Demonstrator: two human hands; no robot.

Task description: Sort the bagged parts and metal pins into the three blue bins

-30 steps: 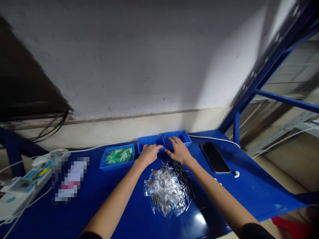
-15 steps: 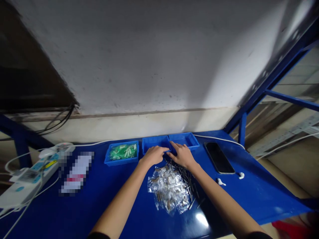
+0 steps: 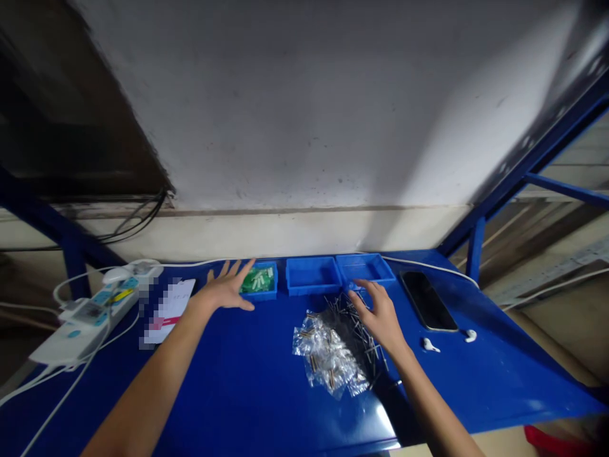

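My left hand [image 3: 224, 288], fingers spread, is over the left part of a blue tray [image 3: 261, 296] that holds green packets with small white pieces [image 3: 259, 279]. Nothing shows in that hand. My right hand [image 3: 375, 309] hovers by the front of the right blue tray [image 3: 368, 268], fingers apart, over the edge of a pile of thin metal screws or pins [image 3: 368, 343]. Left of this pile lies a heap of small clear plastic bags [image 3: 328, 358] with brownish rods inside. The middle blue tray [image 3: 311, 274] stands between the other two trays.
A black phone [image 3: 429, 301] and two white earbuds [image 3: 431, 345] lie on the right of the blue table [image 3: 228, 393]. A white power strip [image 3: 90, 324] with cables and a partly blurred white paper [image 3: 174, 308] are on the left. A blue frame [image 3: 476, 251] rises at the right.
My left hand has moved left from the middle tray to the tray of green packets, its fingers spreading. My right hand has shifted right and nearer, off the right tray. The view has turned slightly left.
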